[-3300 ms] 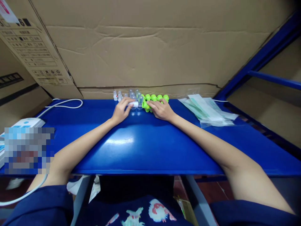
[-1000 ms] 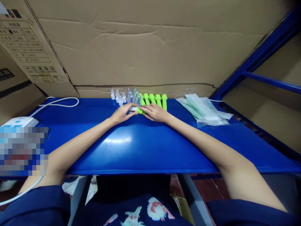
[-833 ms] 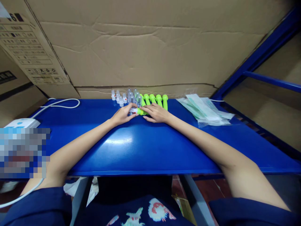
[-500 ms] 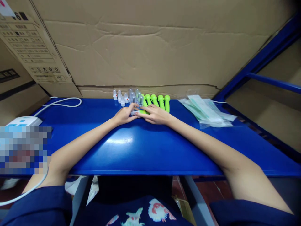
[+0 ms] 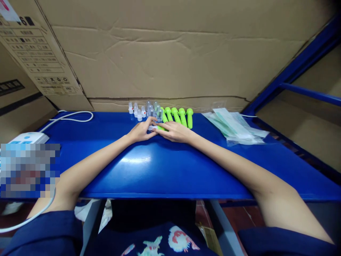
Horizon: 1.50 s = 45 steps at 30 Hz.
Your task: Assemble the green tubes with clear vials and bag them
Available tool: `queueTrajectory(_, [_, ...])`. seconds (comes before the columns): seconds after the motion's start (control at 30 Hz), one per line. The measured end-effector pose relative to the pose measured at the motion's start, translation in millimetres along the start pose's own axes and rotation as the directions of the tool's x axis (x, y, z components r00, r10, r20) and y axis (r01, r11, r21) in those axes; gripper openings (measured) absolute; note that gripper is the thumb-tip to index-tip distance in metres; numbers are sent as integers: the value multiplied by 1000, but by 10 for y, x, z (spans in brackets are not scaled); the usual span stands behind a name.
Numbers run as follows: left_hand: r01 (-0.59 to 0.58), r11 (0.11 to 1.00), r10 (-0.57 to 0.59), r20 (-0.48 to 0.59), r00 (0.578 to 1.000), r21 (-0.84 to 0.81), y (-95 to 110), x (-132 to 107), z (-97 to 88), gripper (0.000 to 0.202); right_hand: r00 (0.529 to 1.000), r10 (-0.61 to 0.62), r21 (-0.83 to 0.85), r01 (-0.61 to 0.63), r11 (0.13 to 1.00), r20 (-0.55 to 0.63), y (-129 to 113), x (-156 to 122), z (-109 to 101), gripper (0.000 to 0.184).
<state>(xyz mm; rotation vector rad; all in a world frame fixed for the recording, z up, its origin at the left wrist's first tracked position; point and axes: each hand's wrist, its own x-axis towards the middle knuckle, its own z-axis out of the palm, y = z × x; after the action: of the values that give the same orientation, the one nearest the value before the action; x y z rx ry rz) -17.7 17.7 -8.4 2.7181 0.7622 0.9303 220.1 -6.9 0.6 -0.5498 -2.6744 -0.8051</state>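
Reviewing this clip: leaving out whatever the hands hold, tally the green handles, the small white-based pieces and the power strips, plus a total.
Green handles: 5
White-based pieces: 4
Power strip: 1
Total: 10

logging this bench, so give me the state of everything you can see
Held piece: between both hands, partly hidden
Left hand: gripping its clear end
Right hand: gripping its green end
Green handles: side by side in a row
White-based pieces: upright, clustered
Clear domes: upright, grouped
Clear packets: flat, overlapping
White cable: looped
Cardboard: creased
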Motion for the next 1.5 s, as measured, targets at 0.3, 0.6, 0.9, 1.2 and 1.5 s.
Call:
queueTrajectory(0.3, [-40,996,56,-225,973,74,48,31,-53,48,987,156,100,-153,983,-27,96,-5,-53,41])
queueTrajectory(0.6, [-46,993,76,-291,954,109,-4,38,-39,38,912,374,-78,-391,917,-171,347,-145,-188,47])
queueTrajectory(0.9, [-70,987,105,-248,963,146,60,35,-71,28,685,689,19,-706,708,-236,668,-438,-120,55])
queueTrajectory(1.2, [-99,977,139,-215,967,187,72,36,-75,26,463,852,292,-803,519,-243,908,-703,58,70])
queueTrajectory(1.5, [-70,980,103,-176,979,184,89,38,-86,28,347,906,421,-804,420,-241,1097,-920,134,80])
